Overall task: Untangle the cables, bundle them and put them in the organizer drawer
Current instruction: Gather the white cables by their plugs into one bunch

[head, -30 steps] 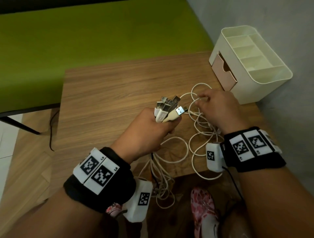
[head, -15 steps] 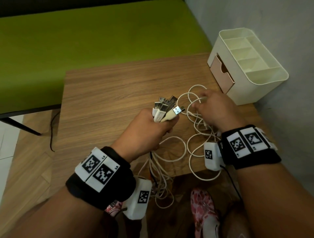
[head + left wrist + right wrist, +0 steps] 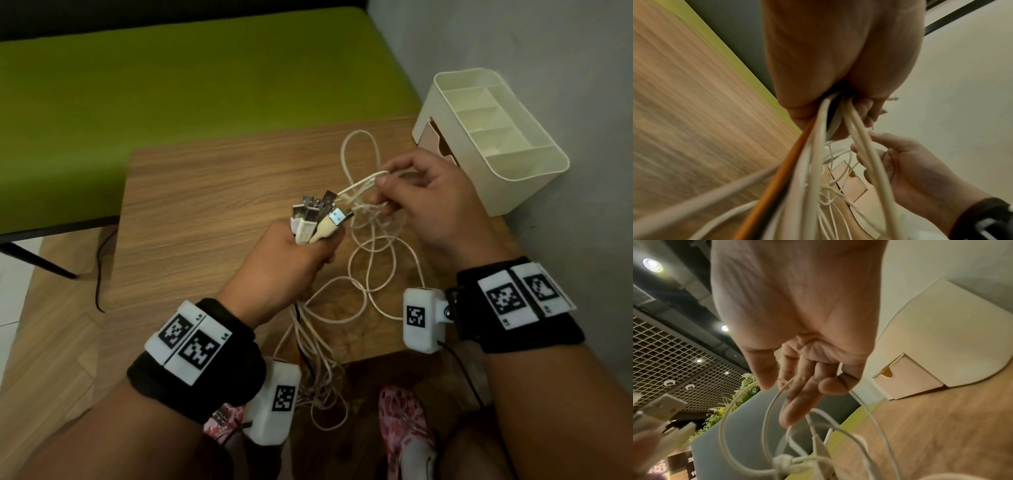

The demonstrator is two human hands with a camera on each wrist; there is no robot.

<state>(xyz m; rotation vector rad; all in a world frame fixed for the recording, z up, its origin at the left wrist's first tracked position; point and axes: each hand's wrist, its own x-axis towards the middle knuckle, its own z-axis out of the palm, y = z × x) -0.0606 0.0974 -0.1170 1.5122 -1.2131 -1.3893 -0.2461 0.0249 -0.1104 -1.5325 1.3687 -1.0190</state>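
My left hand (image 3: 291, 253) grips a bunch of white cables just below their USB plugs (image 3: 317, 214), which stick up out of the fist. In the left wrist view the cables (image 3: 818, 154), one of them orange, run down out of that fist. My right hand (image 3: 421, 202) is raised above the table and pinches thin white cable strands (image 3: 363, 186) beside the plugs; in the right wrist view the cable loops (image 3: 772, 410) hang over its curled fingers (image 3: 797, 402). Loose loops (image 3: 376, 260) lie on the wooden table (image 3: 191, 212) and trail off its near edge. The cream organizer (image 3: 486, 137) stands at the far right with its pink drawer (image 3: 435, 137) partly out.
A green surface (image 3: 188, 89) lies beyond the table's far edge. A grey wall (image 3: 548, 61) rises right behind the organizer. Below the table's near edge I see patterned slippers (image 3: 400, 425) on the floor and a black cord (image 3: 99, 270) hanging at the left.
My right hand has lifted off the table and drawn cable strands up and toward the plugs. A loop now stretches farther back on the table. The left hand holds its bunch steady.
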